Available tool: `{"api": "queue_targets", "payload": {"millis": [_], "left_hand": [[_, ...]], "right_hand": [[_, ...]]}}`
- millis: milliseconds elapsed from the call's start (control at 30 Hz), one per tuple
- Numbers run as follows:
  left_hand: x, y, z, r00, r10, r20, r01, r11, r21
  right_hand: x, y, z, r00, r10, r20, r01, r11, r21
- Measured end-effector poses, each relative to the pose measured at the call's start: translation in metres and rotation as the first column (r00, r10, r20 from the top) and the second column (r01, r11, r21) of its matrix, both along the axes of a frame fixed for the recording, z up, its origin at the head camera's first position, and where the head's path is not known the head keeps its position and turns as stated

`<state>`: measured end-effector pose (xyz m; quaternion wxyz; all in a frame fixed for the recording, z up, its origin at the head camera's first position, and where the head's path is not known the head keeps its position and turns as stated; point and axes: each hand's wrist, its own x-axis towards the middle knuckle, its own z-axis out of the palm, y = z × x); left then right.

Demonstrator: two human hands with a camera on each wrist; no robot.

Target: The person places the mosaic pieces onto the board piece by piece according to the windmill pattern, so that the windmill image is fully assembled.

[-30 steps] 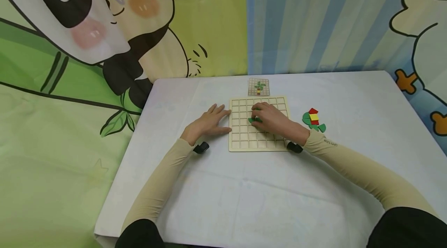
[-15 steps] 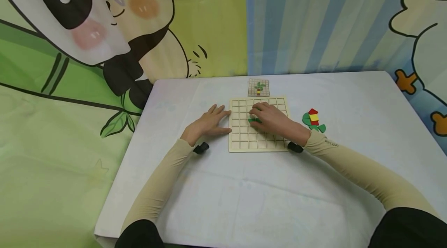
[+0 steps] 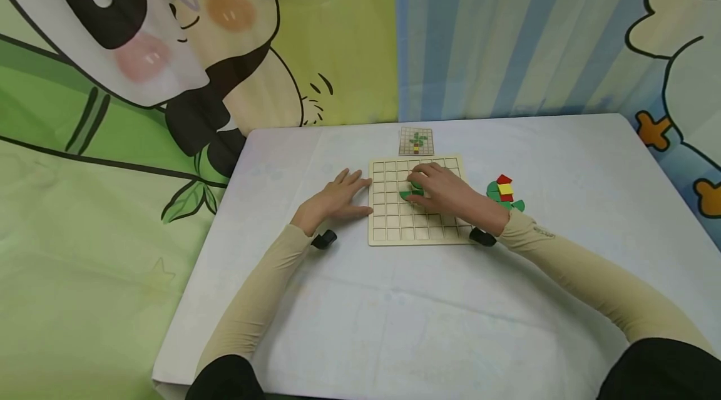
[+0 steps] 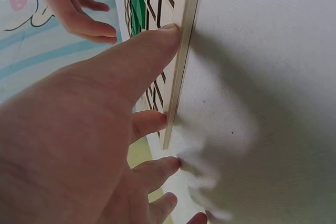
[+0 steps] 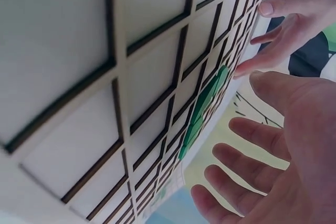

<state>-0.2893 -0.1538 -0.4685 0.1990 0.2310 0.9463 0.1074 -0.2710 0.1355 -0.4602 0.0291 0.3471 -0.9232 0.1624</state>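
Observation:
A wooden grid board (image 3: 388, 225) lies flat on the table. My left hand (image 3: 335, 196) has its fingers spread; in the left wrist view the thumb (image 4: 169, 34) and index finger (image 4: 152, 123) touch the board's side edge. Over the board's middle is my right hand (image 3: 445, 190), partly covering several green pieces (image 3: 405, 195) in the squares. In the right wrist view its loosely bent fingers (image 5: 241, 166) hold nothing and stand apart from the green pieces (image 5: 202, 106).
Behind the board lies a small pattern card (image 3: 407, 146) with a green, yellow and red figure. To the board's right is a loose group of flat pieces: green (image 3: 492, 191), yellow (image 3: 505, 189) and red (image 3: 504, 179). A printed cloth (image 3: 338, 43) hangs behind the table.
My right hand has shifted slightly right and off the green pieces, so more of them shows. The left hand stays at the board's edge.

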Motion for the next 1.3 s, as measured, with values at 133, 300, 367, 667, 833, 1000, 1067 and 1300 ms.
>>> {"api": "queue_targets", "payload": {"millis": [133, 300, 367, 667, 833, 1000, 1067, 1300], "left_hand": [[0.000, 0.000, -0.001, 1.000, -0.001, -0.003, 0.001, 1.000, 0.005], [0.000, -0.001, -0.002, 1.000, 0.009, -0.006, -0.008, 1.000, 0.010], [-0.001, -0.001, -0.003, 1.000, 0.010, -0.008, -0.010, 1.000, 0.010], [-0.002, 0.000, -0.002, 1.000, 0.004, -0.001, -0.004, 1.000, 0.022], [-0.003, 0.000, 0.000, 1.000, 0.005, 0.003, -0.005, 1.000, 0.012], [-0.002, 0.001, 0.002, 1.000, 0.000, 0.007, 0.000, 1.000, 0.021], [-0.002, 0.001, 0.003, 1.000, 0.001, 0.010, -0.001, 1.000, 0.028], [-0.002, 0.002, 0.002, 1.000, -0.003, 0.005, 0.003, 1.000, 0.017]], "right_hand": [[0.004, 0.008, 0.001, 1.000, -0.013, 0.003, 0.013, 1.000, 0.001], [0.012, 0.020, 0.005, 0.999, -0.041, 0.016, 0.041, 0.999, 0.007], [0.016, 0.025, 0.008, 0.998, -0.056, 0.027, 0.056, 0.998, 0.004], [0.030, 0.056, 0.019, 0.990, -0.119, 0.081, 0.122, 0.992, -0.030], [0.038, 0.081, 0.023, 0.984, -0.144, 0.106, 0.150, 0.987, -0.051], [0.045, 0.106, 0.025, 0.969, -0.186, 0.164, 0.201, 0.976, -0.082], [0.046, 0.116, 0.024, 0.964, -0.200, 0.176, 0.218, 0.971, -0.093], [0.047, 0.151, 0.023, 0.942, -0.231, 0.243, 0.251, 0.966, -0.056]]}}
